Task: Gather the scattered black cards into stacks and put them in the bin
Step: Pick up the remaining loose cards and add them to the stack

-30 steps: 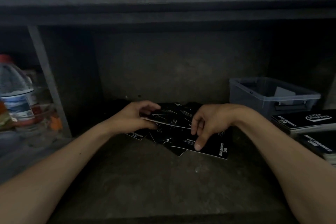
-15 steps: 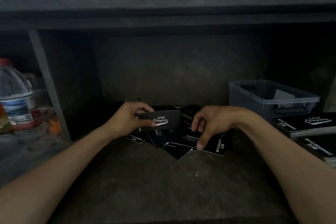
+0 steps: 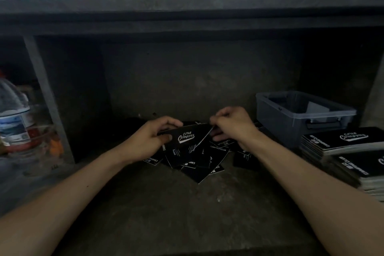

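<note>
- Standing at the far left edge of the frame, a clear plastic water bottle with a blue-and-white label looks blurred.
- Left of centre, the left hand grips a black rectangular card with white Camping lettering. Its fingers curl over the top edge and the thumb is clamped on the face. I cannot tell whether more cards lie behind it.
- Below both hands, scattered black cards overlap in a loose heap on the dark grey shelf.
- Right of centre, the right hand has its fingers curled together, pinching a thin black card seen edge-on, which meets the right end of the lettered card.
- Further right, a translucent grey plastic bin stands open-topped at the back of the shelf.
- At the lower right edge, neat stacks of black cards sit in front of the bin.
</note>
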{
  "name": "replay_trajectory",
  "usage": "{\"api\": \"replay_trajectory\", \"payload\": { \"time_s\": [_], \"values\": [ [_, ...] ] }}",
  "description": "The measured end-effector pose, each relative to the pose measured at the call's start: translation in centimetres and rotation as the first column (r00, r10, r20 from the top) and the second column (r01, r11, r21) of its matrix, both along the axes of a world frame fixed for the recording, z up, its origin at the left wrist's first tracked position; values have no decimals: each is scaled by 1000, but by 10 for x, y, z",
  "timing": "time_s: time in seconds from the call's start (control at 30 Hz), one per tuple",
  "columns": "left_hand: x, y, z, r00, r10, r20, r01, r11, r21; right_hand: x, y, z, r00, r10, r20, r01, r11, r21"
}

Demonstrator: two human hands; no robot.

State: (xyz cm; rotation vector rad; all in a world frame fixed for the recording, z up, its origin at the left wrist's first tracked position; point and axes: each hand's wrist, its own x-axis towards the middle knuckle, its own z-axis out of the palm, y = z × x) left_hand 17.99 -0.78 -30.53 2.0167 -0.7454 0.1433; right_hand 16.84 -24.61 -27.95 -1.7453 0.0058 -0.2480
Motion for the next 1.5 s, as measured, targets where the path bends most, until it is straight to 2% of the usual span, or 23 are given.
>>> {"api": "replay_trajectory", "payload": {
  "time_s": [0.13, 0.2, 0.27, 0.3, 0.33, 0.37, 0.4, 0.43, 0.47, 0.5, 0.6, 0.67, 0.73, 0.83, 0.97, 1.1, 1.17, 1.33, 1.5],
  "values": [
    [-4, -4, -2, 998, -37, -44, 37, 999, -12, 0, 12, -8, 961, 242, -131, -207, 950, 236],
    [-7, -5, -3, 1000, -23, 2, 23, 1000, 7, 0, 7, -4, 925, 351, -147, -290, 899, 328],
    [-5, -6, -6, 997, 25, 76, -25, 1000, -2, 3, -1, -1, 915, 384, -124, -314, 872, 376],
    [-3, -5, -6, 994, 67, 90, -65, 998, -25, 6, -5, -2, 941, 323, -103, -278, 909, 312],
    [-2, -3, -5, 989, 114, 96, -110, 993, -40, 9, -11, -3, 978, 197, -66, -188, 974, 127],
    [-1, 0, -3, 984, 149, 98, -145, 988, -46, 14, -18, -5, 999, 53, -2, -52, 985, -166],
    [1, 3, -1, 981, 172, 93, -168, 985, -50, 16, -24, -8, 997, -37, 65, 63, 884, -463],
    [2, 6, 0, 979, 190, 79, -186, 981, -62, 17, -27, -12, 995, -57, 83, 98, 740, -665],
    [4, 8, 1, 976, 209, 67, -205, 976, -71, 16, -29, -15, 998, -47, 45, 65, 634, -771],
    [5, 10, 1, 972, 226, 59, -221, 973, -69, 15, -29, -16, 999, -33, 2, 21, 587, -810],
    [6, 9, -1, 971, 229, 74, -228, 973, -27, 13, -27, -9, 1000, 4, -17, -17, 517, -856],
    [6, 9, -2, 970, 223, 97, -222, 975, -19, 11, -26, -1, 992, 86, -93, -123, 481, -868],
    [6, 9, -1, 967, 225, 117, -224, 974, -22, 6, -24, 1, 958, 207, -200, -280, 502, -818],
    [4, 8, -1, 970, 210, 124, -209, 978, -21, 3, -22, 1, 955, 272, -122, -255, 534, -806],
    [5, 9, -2, 971, 201, 131, -203, 979, 3, 1, -24, 3, 918, 299, -260, -362, 368, -856],
    [5, 10, -2, 973, 201, 114, -203, 979, -1, 4, -32, 7, 930, 230, -286, -346, 290, -892],
    [4, 9, -2, 976, 189, 105, -190, 982, -6, 5, -38, 9, 934, 213, -287, -342, 296, -892],
    [1, 4, 0, 985, 145, 90, -141, 988, -56, 5, -47, 11, 920, 257, -297, -379, 381, -844],
    [-1, 2, -1, 991, 112, 67, -108, 992, -61, -5, -48, 21, 863, 259, -434, -501, 335, -798]
  ]
}}
